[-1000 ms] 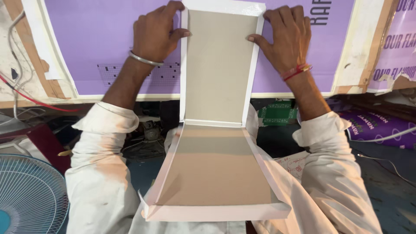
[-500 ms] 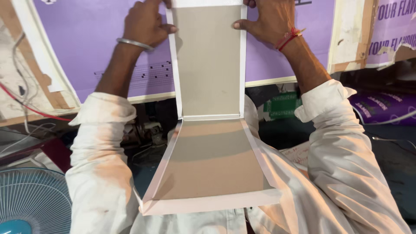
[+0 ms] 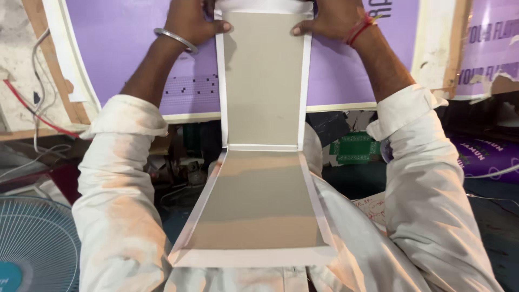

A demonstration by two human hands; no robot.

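A long grey cardboard panel with white wrapped edges is folded at a crease across its middle. Its upper half lies against a purple sheet; its lower half slopes down toward my lap. My left hand grips the panel's upper left edge, a metal bangle on the wrist. My right hand grips the upper right edge, red thread around the wrist. Both thumbs press on the grey face near the top. The panel's top end is cut off by the frame.
A wooden-framed board carries the purple sheet. A pale blue fan stands at lower left. Red and white wires hang at left. More purple printed sheets and a green box lie at right.
Both hands have slid farther up along the panel's edges, and the view has tilted so the hands sit at the top edge of the frame.
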